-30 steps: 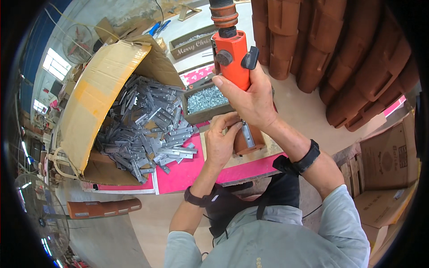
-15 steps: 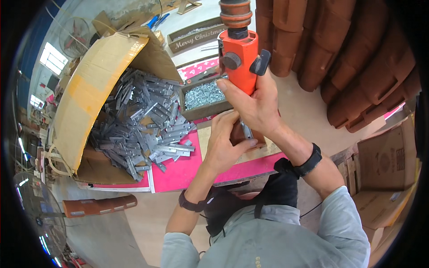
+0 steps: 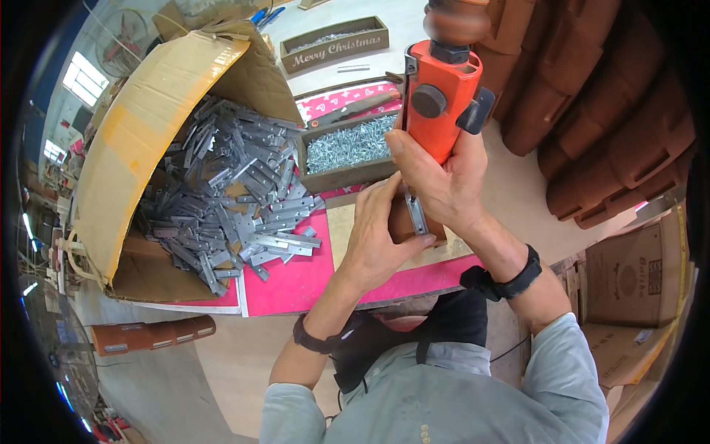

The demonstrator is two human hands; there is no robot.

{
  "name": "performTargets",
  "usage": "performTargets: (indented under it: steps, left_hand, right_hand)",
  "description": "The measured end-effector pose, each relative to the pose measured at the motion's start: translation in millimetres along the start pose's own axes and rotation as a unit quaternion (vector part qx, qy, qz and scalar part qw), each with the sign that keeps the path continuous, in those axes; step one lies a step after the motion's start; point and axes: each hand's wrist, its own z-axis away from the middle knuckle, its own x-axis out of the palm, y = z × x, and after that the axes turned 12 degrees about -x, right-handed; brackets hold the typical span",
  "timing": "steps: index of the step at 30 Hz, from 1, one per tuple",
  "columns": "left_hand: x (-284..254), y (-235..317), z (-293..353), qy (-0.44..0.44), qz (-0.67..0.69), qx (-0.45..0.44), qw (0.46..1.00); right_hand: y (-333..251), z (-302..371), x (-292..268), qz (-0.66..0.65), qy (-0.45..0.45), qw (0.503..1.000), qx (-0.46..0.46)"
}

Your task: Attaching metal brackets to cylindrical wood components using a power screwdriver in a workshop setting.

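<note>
Dull Metal, Matt Clay

The orange tool (image 3: 445, 103) looks smooth, faintly glossy. A smooth metal strip (image 3: 416, 213) lies on a matt terracotta piece (image 3: 400, 223). Toward the left edge of the surface (image 3: 514, 194), dull-sheened metal plates (image 3: 270, 222) spill from a matt cardboard box (image 3: 159, 126) with glossy tape (image 3: 223, 53). Bright metal screws (image 3: 355, 148) fill a matt wooden tray (image 3: 347, 177). Along the near edge, the pink covering (image 3: 288, 285) looks smooth.

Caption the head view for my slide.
Right grip on an orange tool, left grip on a brown piece bearing a metal strip, near a carton of strips and a tray of screws.
</note>
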Motion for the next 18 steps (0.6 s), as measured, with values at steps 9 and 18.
performTargets:
  steps: [9, 18]
  left_hand:
    - [-0.5, 1.9, 2.5, -0.003, -0.017, -0.013, 1.000]
    - [-20.4, -9.3, -35.6, 0.047, 0.058, -0.038, 0.997]
  right_hand:
    - [9.2, -0.7, 2.3, -0.073, 0.029, 0.996, 0.039]
    - [-16.1, -23.8, -23.5, -0.070, 0.014, 0.997, -0.020]
